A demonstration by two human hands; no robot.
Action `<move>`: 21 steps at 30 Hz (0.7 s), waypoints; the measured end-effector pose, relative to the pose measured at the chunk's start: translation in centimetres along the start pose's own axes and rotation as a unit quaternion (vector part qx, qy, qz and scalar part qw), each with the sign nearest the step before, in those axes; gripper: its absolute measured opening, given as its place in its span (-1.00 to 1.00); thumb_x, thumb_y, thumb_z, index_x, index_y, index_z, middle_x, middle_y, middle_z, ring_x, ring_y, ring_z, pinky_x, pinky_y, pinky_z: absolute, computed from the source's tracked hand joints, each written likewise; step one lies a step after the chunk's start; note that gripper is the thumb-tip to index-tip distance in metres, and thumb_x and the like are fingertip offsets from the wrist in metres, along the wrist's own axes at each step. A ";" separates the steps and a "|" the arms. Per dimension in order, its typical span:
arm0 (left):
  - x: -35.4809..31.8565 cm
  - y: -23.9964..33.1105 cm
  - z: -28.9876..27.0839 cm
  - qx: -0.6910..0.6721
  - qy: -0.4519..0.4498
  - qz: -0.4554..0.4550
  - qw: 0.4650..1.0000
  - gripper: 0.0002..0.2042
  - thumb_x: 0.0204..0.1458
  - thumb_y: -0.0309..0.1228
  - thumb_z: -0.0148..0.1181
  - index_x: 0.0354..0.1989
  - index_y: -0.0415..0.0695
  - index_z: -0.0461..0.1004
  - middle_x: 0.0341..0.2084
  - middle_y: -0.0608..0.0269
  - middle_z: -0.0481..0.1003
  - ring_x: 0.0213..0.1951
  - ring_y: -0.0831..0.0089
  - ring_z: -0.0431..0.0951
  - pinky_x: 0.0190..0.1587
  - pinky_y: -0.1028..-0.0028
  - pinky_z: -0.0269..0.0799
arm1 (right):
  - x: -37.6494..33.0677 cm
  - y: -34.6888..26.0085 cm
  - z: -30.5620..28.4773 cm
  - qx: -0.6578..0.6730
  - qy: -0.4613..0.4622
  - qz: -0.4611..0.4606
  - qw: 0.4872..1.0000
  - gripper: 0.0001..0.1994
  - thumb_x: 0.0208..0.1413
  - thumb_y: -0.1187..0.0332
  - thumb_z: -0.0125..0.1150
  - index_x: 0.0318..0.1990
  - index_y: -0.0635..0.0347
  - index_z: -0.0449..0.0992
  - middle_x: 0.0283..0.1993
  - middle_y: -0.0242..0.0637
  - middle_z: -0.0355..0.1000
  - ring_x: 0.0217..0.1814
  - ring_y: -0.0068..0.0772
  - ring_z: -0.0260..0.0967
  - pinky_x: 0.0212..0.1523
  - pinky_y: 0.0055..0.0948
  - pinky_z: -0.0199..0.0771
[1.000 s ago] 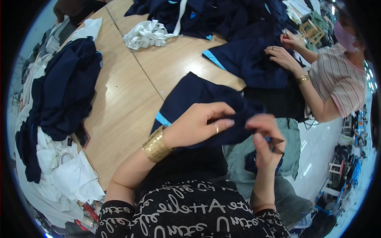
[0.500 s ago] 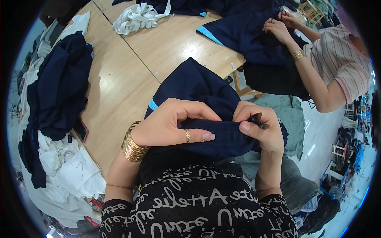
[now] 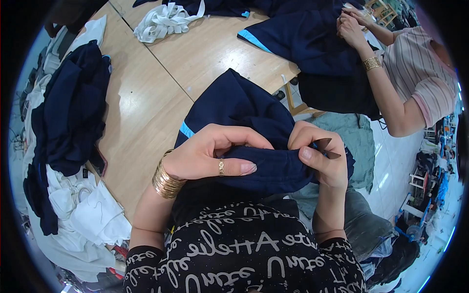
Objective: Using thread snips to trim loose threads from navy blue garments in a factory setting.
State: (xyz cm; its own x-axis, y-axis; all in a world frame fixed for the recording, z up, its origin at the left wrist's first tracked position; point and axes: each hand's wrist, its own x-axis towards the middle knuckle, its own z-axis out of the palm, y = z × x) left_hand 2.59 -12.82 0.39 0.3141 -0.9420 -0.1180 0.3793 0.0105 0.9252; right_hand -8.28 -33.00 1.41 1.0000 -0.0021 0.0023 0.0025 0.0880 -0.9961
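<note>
A navy garment (image 3: 239,102) with a light blue strip lies over the table edge and onto my lap. My left hand (image 3: 215,151) pinches its folded edge, thumb on the near side and fingers behind. On the right, my right hand (image 3: 322,151) grips the same edge between thumb and forefinger. Held in that hand too are thread snips (image 3: 328,148), their two dark pointed blades sticking out apart past the fingers. Their handle is hidden in the palm.
Navy garments (image 3: 73,107) and white cloth (image 3: 100,215) are heaped at left. White tape (image 3: 166,22) lies at the far side of the wooden table (image 3: 141,117). At upper right a co-worker's hands (image 3: 351,27) handle navy cloth (image 3: 303,39). Grey-green cloth (image 3: 349,146) is at right.
My left thumb has shifted a little left along the fold. The snips' blades show more and stand farther apart. The co-worker's hands have moved up and right.
</note>
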 end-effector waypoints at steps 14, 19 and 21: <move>0.2 0.7 1.2 0.022 0.059 -0.024 0.998 -0.88 -0.07 -0.49 0.17 -0.39 -0.28 0.45 -0.48 0.36 0.42 -0.42 0.71 0.34 -0.36 0.69 0.24 | 0.4 -2.1 1.5 -0.177 0.013 -0.039 0.983 -0.92 -0.16 0.57 0.22 -0.49 0.29 0.43 -0.51 -0.40 0.29 -0.58 -0.65 0.12 -0.56 -0.66 0.05; 0.3 0.6 1.4 0.008 0.053 -0.010 0.999 -0.89 -0.04 -0.48 0.14 -0.40 -0.29 0.44 -0.49 0.38 0.40 -0.44 0.71 0.31 -0.37 0.69 0.22 | 0.5 -0.7 1.0 -0.086 -0.012 -0.014 0.996 -0.94 -0.08 0.51 0.18 -0.46 0.29 0.43 -0.52 -0.42 0.26 -0.50 -0.69 0.15 -0.46 -0.69 0.10; 0.3 0.5 1.2 0.006 0.059 -0.017 0.998 -0.87 -0.02 -0.47 0.11 -0.39 -0.30 0.45 -0.49 0.38 0.40 -0.44 0.71 0.31 -0.37 0.69 0.22 | 0.5 -0.4 1.1 -0.034 -0.013 0.005 0.999 -0.93 -0.05 0.49 0.16 -0.46 0.31 0.43 -0.51 -0.43 0.26 -0.47 -0.70 0.15 -0.44 -0.70 0.10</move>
State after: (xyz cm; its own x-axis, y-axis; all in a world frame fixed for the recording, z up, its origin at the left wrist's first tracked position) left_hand 1.82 -13.52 1.27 0.4020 -0.8956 -0.1904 0.3814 -0.0253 0.9241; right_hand -7.79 -31.92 1.92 0.9997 0.0250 -0.0057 -0.0063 0.0201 -0.9998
